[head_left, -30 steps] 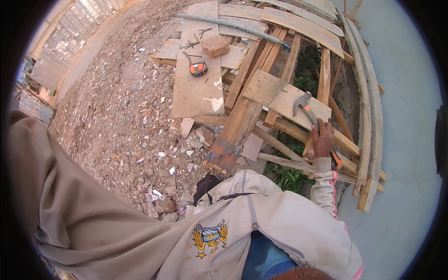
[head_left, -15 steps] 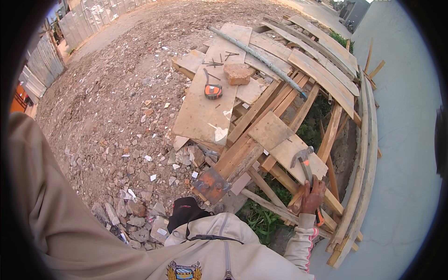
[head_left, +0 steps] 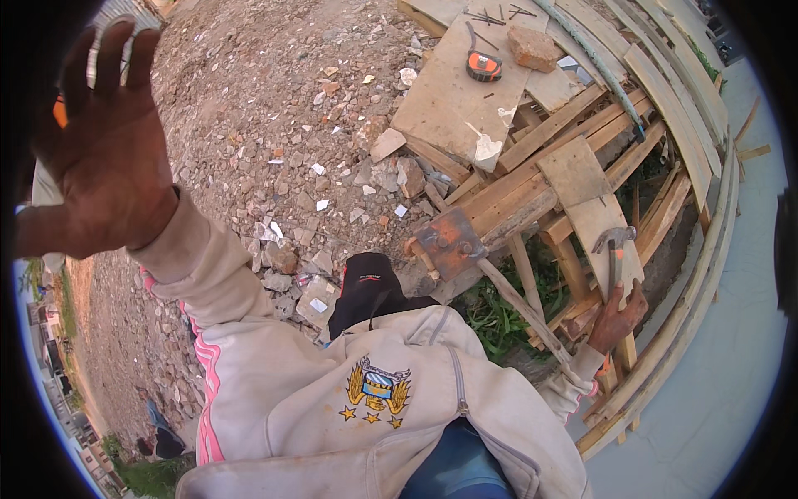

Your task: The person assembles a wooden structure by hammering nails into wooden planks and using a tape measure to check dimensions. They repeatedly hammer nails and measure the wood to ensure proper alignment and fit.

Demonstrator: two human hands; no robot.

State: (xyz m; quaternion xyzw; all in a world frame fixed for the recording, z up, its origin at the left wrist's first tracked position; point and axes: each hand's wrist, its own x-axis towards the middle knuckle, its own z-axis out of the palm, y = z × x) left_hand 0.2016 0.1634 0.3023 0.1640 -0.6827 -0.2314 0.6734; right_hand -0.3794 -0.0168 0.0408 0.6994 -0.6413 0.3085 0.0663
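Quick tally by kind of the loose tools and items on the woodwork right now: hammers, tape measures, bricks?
Claw hammer, held in the right hand: 1
Orange tape measure on the flat board: 1
Brick near the board's far end: 1
Total: 3
The left hand is raised, open and holds nothing.
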